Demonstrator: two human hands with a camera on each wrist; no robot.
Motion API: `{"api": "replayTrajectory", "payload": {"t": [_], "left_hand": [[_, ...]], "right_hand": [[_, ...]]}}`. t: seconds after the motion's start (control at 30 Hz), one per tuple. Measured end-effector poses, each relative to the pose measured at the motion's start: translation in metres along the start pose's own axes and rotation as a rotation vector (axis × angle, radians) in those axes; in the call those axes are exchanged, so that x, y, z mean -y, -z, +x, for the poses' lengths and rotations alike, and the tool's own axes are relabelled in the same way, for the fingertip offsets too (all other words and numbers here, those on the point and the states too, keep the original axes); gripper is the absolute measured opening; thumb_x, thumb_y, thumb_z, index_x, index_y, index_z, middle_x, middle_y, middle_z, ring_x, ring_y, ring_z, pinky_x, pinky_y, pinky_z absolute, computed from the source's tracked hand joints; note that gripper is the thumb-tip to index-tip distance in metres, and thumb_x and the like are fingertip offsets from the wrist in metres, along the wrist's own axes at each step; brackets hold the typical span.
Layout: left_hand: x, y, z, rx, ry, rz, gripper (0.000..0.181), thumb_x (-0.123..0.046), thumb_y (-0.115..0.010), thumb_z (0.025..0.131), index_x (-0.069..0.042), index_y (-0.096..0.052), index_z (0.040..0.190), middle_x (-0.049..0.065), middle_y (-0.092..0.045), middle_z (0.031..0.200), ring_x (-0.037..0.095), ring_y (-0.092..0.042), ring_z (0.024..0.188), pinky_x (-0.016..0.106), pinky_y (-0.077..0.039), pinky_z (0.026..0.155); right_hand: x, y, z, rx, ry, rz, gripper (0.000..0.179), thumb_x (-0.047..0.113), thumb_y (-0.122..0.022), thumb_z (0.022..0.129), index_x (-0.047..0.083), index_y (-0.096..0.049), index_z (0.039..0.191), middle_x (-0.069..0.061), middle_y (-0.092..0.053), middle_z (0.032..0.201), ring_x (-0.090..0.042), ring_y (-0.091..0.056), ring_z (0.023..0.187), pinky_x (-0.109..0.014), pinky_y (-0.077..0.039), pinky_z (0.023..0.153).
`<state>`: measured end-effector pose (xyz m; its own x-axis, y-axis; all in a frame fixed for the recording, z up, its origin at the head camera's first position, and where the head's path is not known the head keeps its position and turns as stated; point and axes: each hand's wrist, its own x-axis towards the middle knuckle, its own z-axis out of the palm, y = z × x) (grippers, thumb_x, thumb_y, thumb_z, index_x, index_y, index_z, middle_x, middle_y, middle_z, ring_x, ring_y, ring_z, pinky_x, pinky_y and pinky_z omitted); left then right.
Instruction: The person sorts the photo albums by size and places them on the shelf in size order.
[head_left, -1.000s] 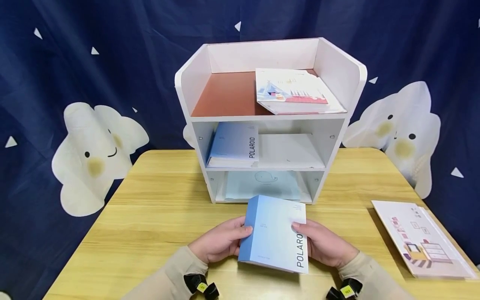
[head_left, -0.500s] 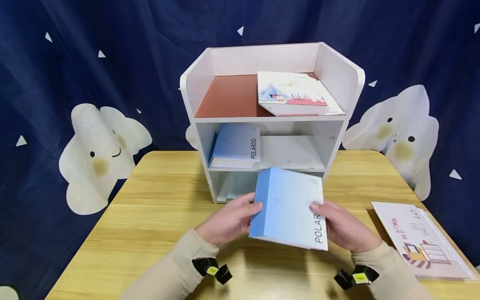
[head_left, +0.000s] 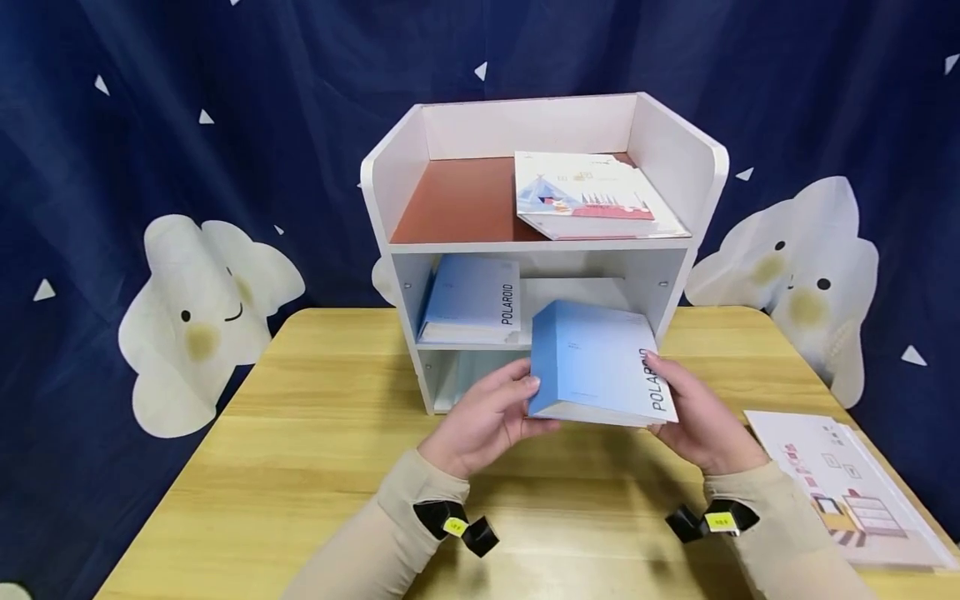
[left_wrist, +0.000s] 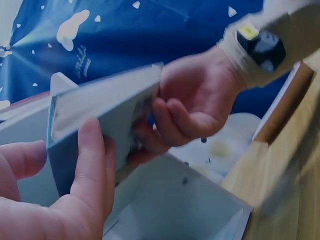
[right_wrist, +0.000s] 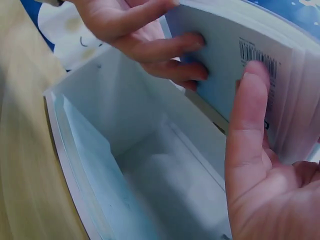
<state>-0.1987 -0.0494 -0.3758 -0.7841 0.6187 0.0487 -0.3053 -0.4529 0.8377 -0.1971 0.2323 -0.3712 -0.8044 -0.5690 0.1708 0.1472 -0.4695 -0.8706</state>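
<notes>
A thick blue-and-white photo album (head_left: 600, 358) marked POLAROID is held between both hands, in front of the shelf's middle level. My left hand (head_left: 487, 412) grips its blue spine side, with the thumb at the spine and the fingers underneath. On the opposite edge my right hand (head_left: 701, 417) pinches the album, thumb on the cover. The right wrist view shows the album's underside with a barcode, fingers of both hands pressed against it. A similar POLAROID album (head_left: 474, 296) lies at the left of the middle shelf, and a white book beside it is partly hidden by the held album.
The white shelf unit (head_left: 678, 287) stands on the wooden table (head_left: 322, 450). Several thin picture books (head_left: 592, 192) lie on its reddish top board. A light-blue item (right_wrist: 92, 165) lies on the bottom level. More picture books (head_left: 847, 483) rest at the table's right.
Both hands have carried the album forward, upward and to the right, from above the table to the shelf's middle level. The album's near edge now shows more, and the bottom level is largely covered.
</notes>
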Motion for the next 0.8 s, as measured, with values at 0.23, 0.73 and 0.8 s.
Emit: {"api": "replayTrajectory", "payload": {"t": [0.23,0.73,0.8], "left_hand": [[-0.001,-0.006,0.002,0.056,-0.032,0.011,0.045,-0.005,-0.041,0.107,-0.001,-0.037,0.152,0.016,-0.056,0.137,0.026,-0.061,0.118,0.043,-0.049,0.104],[0.002,-0.002,0.001,0.089,-0.044,-0.048,0.046,-0.006,-0.038,0.108,0.0,-0.035,0.153,0.012,-0.058,0.134,0.024,-0.06,0.117,0.039,-0.051,0.101],[0.003,-0.001,0.002,0.092,-0.048,-0.059,0.045,-0.007,-0.036,0.109,0.001,-0.036,0.153,0.011,-0.059,0.134,0.023,-0.06,0.117,0.039,-0.05,0.102]], "right_hand": [[0.017,0.012,-0.009,-0.061,0.0,-0.289,0.045,0.03,-0.024,0.114,0.013,-0.065,0.125,-0.006,-0.074,0.101,-0.02,-0.072,0.082,-0.034,-0.06,0.067],[0.059,-0.059,-0.055,-0.057,0.297,-1.186,0.035,-0.012,-0.046,0.101,0.007,-0.065,0.125,-0.005,-0.072,0.103,-0.018,-0.07,0.087,-0.026,-0.057,0.073],[0.048,-0.07,-0.05,0.089,0.27,-1.205,0.043,-0.011,-0.053,0.098,0.013,-0.062,0.132,0.001,-0.071,0.115,-0.014,-0.069,0.096,-0.026,-0.057,0.08]]}}
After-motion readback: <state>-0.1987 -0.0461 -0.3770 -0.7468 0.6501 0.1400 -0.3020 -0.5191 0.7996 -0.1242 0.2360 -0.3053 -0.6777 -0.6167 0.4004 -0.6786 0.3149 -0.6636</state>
